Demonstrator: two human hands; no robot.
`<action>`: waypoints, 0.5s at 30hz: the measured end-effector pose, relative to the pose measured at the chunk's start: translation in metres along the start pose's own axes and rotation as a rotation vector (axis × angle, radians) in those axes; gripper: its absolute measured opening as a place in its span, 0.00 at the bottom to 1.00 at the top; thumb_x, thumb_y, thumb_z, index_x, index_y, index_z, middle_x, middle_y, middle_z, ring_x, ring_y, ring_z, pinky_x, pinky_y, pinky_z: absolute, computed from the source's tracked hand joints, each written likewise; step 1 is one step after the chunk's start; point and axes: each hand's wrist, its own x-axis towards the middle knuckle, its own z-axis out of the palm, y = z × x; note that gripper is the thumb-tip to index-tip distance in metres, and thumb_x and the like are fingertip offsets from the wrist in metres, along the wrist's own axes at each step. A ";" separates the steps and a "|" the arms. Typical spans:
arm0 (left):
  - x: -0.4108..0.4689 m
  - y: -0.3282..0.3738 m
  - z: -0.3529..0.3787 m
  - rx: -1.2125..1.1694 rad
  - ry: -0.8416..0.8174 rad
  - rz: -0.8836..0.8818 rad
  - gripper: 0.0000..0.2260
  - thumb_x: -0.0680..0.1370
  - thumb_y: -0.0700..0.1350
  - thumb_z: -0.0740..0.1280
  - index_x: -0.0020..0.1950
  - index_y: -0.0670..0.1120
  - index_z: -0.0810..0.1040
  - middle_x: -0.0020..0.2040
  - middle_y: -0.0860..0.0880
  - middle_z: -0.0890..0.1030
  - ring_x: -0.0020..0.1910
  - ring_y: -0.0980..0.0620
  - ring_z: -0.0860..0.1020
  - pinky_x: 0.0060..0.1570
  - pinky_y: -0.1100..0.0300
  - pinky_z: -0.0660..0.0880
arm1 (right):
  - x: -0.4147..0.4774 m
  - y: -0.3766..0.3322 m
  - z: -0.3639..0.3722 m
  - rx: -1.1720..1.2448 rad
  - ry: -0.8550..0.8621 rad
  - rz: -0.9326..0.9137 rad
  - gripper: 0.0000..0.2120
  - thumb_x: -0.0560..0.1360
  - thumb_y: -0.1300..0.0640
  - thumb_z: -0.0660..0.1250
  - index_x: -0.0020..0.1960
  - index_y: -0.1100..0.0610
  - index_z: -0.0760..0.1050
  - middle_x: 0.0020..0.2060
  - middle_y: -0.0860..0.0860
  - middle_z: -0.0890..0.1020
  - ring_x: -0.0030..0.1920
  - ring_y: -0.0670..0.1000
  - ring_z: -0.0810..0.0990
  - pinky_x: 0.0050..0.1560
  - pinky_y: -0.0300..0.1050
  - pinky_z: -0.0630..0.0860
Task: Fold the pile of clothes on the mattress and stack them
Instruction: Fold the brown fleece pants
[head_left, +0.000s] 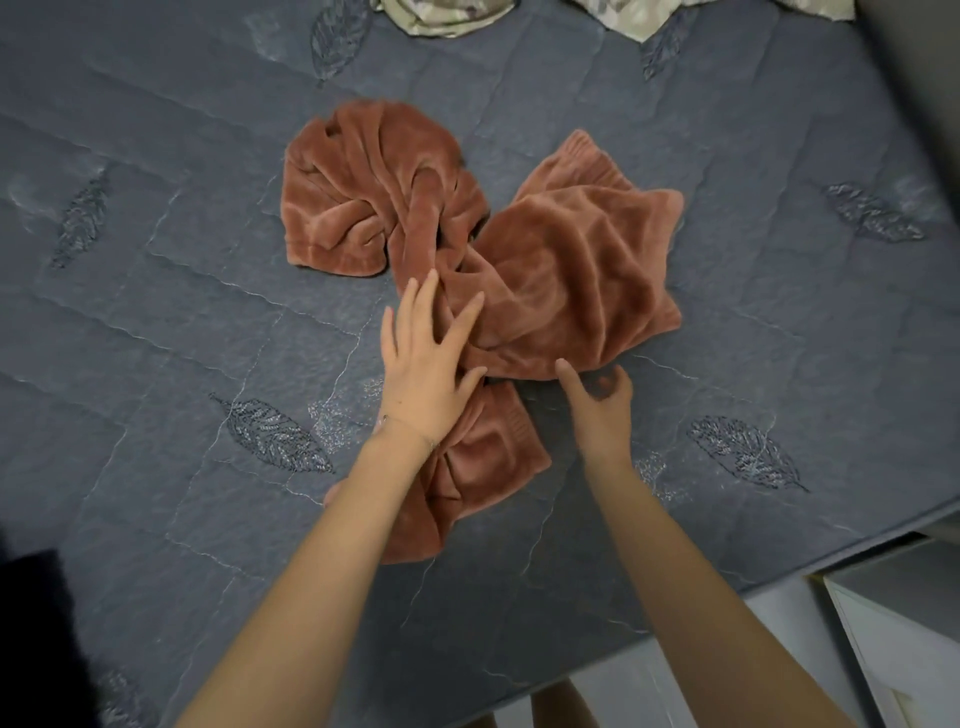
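**On the mattress, a crumpled garment under two hands**

On the grey quilted mattress (197, 322) lies a rust-brown fleece garment (561, 270), bunched and twisted at its middle. Left hand (426, 369) rests flat on the garment's near side, fingers (418, 301) straight and spread wide. Right hand (600, 410) sits at the garment's near edge, fingers loosely curved and apart. Pale patterned clothes (452, 18) lie well beyond the garment.

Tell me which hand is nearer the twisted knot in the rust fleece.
Left. The left hand lies flat on the rust fleece, fingertips just short of the twisted knot; the right hand is at the fleece's near edge, farther off.
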 end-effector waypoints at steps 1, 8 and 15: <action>0.006 0.000 0.004 0.057 -0.019 0.054 0.28 0.71 0.47 0.74 0.70 0.50 0.72 0.77 0.39 0.57 0.77 0.38 0.52 0.73 0.39 0.47 | 0.008 -0.002 -0.002 0.030 -0.011 0.047 0.44 0.73 0.46 0.73 0.78 0.55 0.50 0.73 0.51 0.65 0.73 0.51 0.65 0.64 0.42 0.63; 0.011 -0.012 0.008 0.069 0.014 0.042 0.12 0.77 0.48 0.62 0.41 0.43 0.80 0.50 0.44 0.83 0.59 0.42 0.79 0.69 0.47 0.58 | 0.042 -0.014 -0.003 0.052 -0.175 0.005 0.55 0.69 0.49 0.77 0.79 0.50 0.38 0.76 0.48 0.58 0.73 0.49 0.63 0.74 0.50 0.61; -0.021 -0.015 -0.023 -0.030 0.057 -0.042 0.16 0.80 0.49 0.54 0.44 0.39 0.75 0.30 0.40 0.77 0.31 0.38 0.78 0.29 0.57 0.65 | 0.052 -0.053 -0.002 0.738 -0.050 0.202 0.22 0.75 0.55 0.71 0.65 0.55 0.67 0.64 0.54 0.75 0.63 0.54 0.76 0.59 0.50 0.77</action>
